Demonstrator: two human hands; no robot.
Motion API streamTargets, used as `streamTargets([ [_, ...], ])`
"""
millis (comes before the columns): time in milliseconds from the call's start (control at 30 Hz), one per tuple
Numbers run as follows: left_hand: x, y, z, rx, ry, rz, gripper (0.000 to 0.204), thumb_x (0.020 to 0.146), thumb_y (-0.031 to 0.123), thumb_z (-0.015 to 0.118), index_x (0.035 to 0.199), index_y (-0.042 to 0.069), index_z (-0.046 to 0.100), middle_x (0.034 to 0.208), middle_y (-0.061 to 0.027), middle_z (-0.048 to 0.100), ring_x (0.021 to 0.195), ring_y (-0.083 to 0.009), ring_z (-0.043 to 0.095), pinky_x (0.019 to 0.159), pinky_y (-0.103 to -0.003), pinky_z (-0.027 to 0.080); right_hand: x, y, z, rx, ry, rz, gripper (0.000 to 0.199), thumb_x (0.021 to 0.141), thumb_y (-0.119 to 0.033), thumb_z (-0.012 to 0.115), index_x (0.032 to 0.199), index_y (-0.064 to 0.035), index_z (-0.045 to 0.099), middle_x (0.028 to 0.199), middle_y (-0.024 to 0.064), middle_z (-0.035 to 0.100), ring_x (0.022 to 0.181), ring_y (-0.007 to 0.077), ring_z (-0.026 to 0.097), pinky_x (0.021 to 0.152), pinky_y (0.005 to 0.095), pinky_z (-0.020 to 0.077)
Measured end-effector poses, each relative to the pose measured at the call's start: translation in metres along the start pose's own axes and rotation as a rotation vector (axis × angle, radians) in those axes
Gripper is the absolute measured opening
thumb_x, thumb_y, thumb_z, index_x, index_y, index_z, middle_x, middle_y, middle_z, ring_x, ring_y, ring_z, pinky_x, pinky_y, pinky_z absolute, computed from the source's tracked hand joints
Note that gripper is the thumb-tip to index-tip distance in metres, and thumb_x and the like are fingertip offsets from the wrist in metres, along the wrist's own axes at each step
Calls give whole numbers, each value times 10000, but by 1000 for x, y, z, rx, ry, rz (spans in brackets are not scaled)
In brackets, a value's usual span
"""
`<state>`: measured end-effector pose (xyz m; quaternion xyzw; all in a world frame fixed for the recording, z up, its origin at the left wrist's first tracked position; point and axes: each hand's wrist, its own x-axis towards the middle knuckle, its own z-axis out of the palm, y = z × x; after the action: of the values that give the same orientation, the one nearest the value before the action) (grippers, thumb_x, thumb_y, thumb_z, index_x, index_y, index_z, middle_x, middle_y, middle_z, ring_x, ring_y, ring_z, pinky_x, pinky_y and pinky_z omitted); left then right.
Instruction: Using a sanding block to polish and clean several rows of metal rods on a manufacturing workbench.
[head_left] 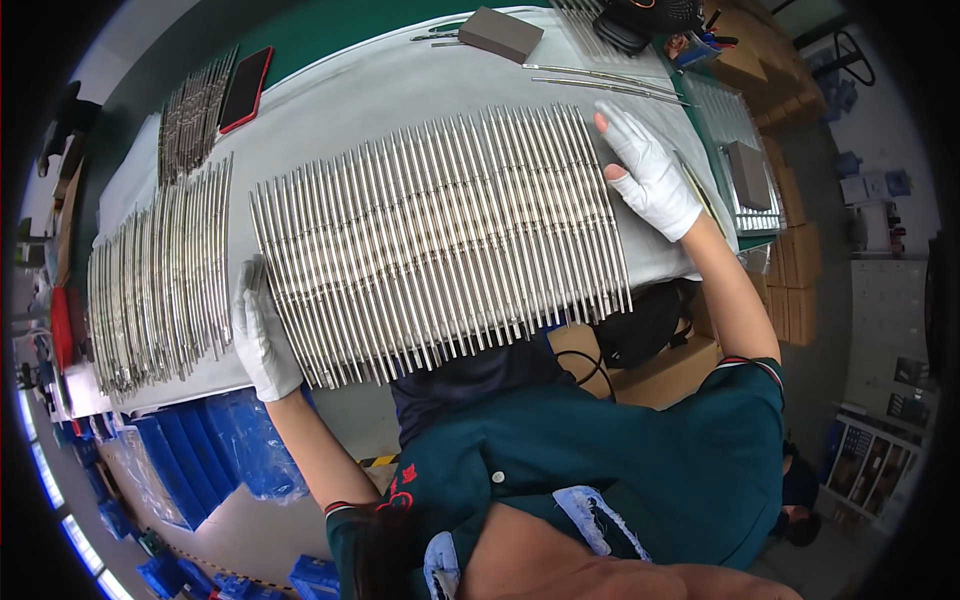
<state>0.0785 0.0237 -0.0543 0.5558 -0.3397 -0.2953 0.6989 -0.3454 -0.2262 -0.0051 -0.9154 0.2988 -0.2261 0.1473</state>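
Observation:
A wide row of slim, shiny metal rods (440,235) lies side by side across the cloth in front of me, their near ends reaching past the table edge. My left hand (264,338), in a white glove, rests along the row's left side with its fingers stretched out. At the right side, near the far corner, my right hand (650,180) is open beside the end rods. Its glove leaves the thumb tip and one fingertip bare. Neither hand grips a rod. Further left lies a second batch of similar rods (160,285).
A darker bundle of rods (195,115) and a red-edged phone (246,90) lie at the far left. A grey-brown block (502,35) sits at the back, near a few loose rods (605,82). Cardboard boxes (795,255) stand right; blue bins (185,455) sit below left.

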Motion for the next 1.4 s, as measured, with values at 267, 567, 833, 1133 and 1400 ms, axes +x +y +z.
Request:
streamTargets([
  [267,-2,5,0,-17,15,-35,461,1031,238,427,1395,-45,422,1423,-193,468,1360,-274,412,1192,-410,239,16,-6,12,-349,-225,-191,597,954,-458,432,1390,-52,460,1455,201,415,1372,361,356,1167,464,236],
  [567,0,0,-2,-2,59,-30,417,1030,176,432,1374,-59,437,1402,-211,482,1341,-280,435,1178,-400,280,111,-12,67,-167,-164,-161,489,941,-391,526,1250,-15,581,1227,198,596,1149,354,551,993,412,440],
  [833,-1,2,-1,-13,31,-16,408,1030,176,433,1360,-62,454,1388,-215,497,1330,-291,448,1168,-406,295,126,-14,73,-283,-188,-29,266,922,-255,553,1025,-63,705,948,124,671,941,317,616,836,423,508],
  [1133,-1,4,3,-16,73,-50,411,1031,183,436,1364,-58,453,1384,-223,497,1324,-287,455,1161,-399,307,123,-10,70,-197,-171,-5,249,927,-217,527,1007,-58,701,941,127,677,927,320,628,836,419,509],
  [1400,1,-1,-3,-30,38,-30,403,1029,184,443,1358,-48,465,1386,-211,501,1321,-284,459,1157,-399,314,118,-7,65,-184,-192,16,256,928,-227,530,1013,-56,700,997,142,677,953,324,627,855,414,506],
])
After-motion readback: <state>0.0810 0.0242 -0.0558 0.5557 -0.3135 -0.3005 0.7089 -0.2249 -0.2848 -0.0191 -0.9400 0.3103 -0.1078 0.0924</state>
